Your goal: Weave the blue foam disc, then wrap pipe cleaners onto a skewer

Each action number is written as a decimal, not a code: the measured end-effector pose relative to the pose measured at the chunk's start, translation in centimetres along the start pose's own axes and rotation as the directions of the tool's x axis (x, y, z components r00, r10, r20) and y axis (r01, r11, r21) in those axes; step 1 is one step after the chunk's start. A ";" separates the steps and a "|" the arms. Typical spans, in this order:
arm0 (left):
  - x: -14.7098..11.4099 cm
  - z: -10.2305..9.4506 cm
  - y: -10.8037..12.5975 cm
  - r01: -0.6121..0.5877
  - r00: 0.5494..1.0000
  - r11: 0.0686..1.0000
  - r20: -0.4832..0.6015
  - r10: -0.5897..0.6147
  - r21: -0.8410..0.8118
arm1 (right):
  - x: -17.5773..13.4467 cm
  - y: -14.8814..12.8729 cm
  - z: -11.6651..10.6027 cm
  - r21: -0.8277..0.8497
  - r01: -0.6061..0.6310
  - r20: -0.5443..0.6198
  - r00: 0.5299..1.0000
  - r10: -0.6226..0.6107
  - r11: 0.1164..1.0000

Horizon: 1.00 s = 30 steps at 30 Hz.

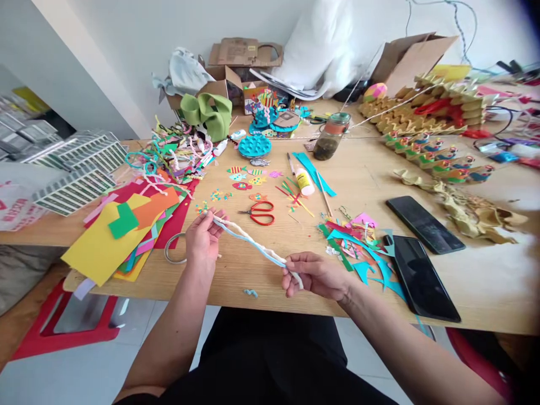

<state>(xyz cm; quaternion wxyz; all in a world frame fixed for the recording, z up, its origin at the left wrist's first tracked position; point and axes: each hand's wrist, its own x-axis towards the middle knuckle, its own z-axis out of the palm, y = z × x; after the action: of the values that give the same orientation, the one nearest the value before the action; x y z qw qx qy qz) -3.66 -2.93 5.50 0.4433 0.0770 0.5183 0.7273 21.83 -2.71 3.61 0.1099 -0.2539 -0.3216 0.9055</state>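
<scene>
Between my hands stretches a twisted white pipe cleaner point(240, 229) lying alongside a light blue pipe cleaner point(256, 245). My left hand point(206, 233) pinches their upper left ends between thumb and fingers. At the lower right end, my right hand point(311, 274) grips both strands, and a short white tip sticks out below its fingers. Both hands are raised over the front of the wooden table. Red-handled scissors point(261, 213) lie just beyond the strands. A small curled blue piece point(250, 293) rests near the table's front edge.
Coloured sheets point(90, 242) and a tape roll point(174, 248) lie left. Paper fish point(242, 186) and a glue bottle point(304, 181) are mid-table. Paper scraps point(358, 239) and two phones point(424, 275) lie right. A lidded jar point(332, 136) stands behind.
</scene>
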 end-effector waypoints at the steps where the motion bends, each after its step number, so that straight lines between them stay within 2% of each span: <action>1: 0.0 0.1 -0.1 -0.002 1.000 1.000 0.002 0.002 0.006 | 0.0 0.0 0.0 -0.017 -0.002 0.023 1.000 0.003 1.000; 5: 0.1 0.3 -0.4 -0.019 1.000 1.000 0.016 0.019 0.005 | -0.1 -0.1 0.0 -0.092 -0.027 0.118 0.992 0.038 0.995; 7: 0.3 0.2 -0.4 -0.022 1.000 1.000 0.017 0.022 -0.003 | 0.0 0.0 -0.1 -0.128 -0.034 0.127 0.991 0.050 0.991; 11: 0.6 -0.2 -0.3 -0.008 1.000 1.000 0.024 0.008 -0.007 | -0.2 0.3 -0.2 -0.272 -0.005 0.016 1.000 0.010 0.962; 14: 0.5 -0.5 -0.4 -0.012 1.000 1.000 0.020 0.013 -0.024 | -0.6 0.4 0.1 -0.445 0.032 -0.074 0.995 -0.073 0.895; 18: 0.2 -0.8 -0.7 -0.062 0.998 0.996 -0.037 0.060 -0.058 | -1.4 0.3 0.7 -0.609 0.054 -0.085 0.988 -0.133 0.792; 21: 0.1 -1.6 -0.6 -0.057 0.998 0.998 0.024 0.057 0.002 | -1.9 0.4 0.6 -0.689 0.009 -0.118 0.985 -0.124 0.725; 23: 0.1 -2.7 -0.3 -0.020 0.991 0.992 0.137 0.003 0.125 | -2.2 0.4 0.0 -0.765 -0.037 -0.160 0.978 -0.134 0.644; 24: 0.0 -3.3 -0.1 -0.011 0.982 0.977 0.187 -0.030 0.212 | -2.4 0.4 -0.4 -0.820 -0.061 -0.180 0.971 -0.155 0.570; 26: -0.4 -4.5 0.2 -0.023 0.963 0.913 0.255 -0.089 0.407 | -2.7 0.5 -1.2 -0.927 -0.113 -0.210 0.946 -0.246 0.358; 28: -1.0 -5.5 0.1 -0.075 0.945 0.819 0.303 -0.124 0.568 | -2.9 0.5 -2.1 -0.980 -0.135 -0.181 0.915 -0.361 0.149; 30: -1.6 -6.2 -0.2 -0.148 0.929 0.733 0.348 -0.128 0.664 | -2.9 0.4 -2.7 -0.992 -0.122 -0.121 0.894 -0.432 0.026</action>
<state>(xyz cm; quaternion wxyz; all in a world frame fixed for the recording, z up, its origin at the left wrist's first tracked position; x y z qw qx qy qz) -6.16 -8.30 3.14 0.4697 0.3723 0.6542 0.4612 25.70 -2.69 2.69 0.0673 -0.3961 -0.8513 0.3374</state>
